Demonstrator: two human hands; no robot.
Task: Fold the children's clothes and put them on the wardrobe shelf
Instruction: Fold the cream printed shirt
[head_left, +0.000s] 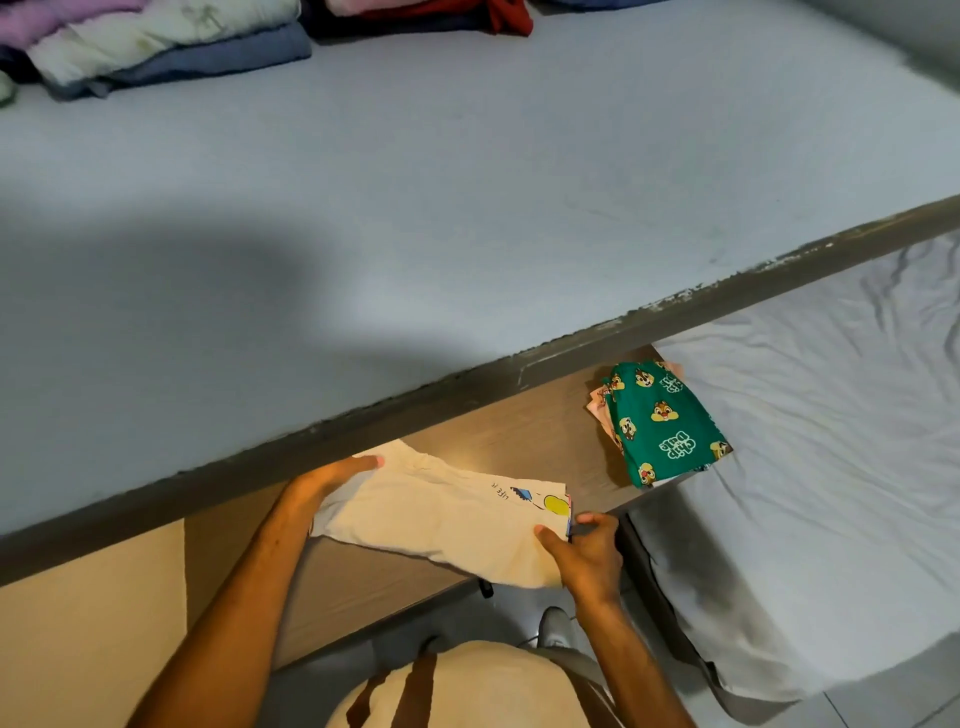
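Cream garment (441, 514) folded flat on wooden shelf (519, 431), left hand (327, 480) gripping its left end, right hand (584, 556) pinching its right edge, green cartoon-print shorts (662, 421) folded nearby.

Cream garment (436, 525): "LIFE IS" printed small beside a cartoon figure (seen upside down, last letters unsure).
Green garment (665, 421): "Chip Dale" in white outlined letters, repeated among chipmunk faces.
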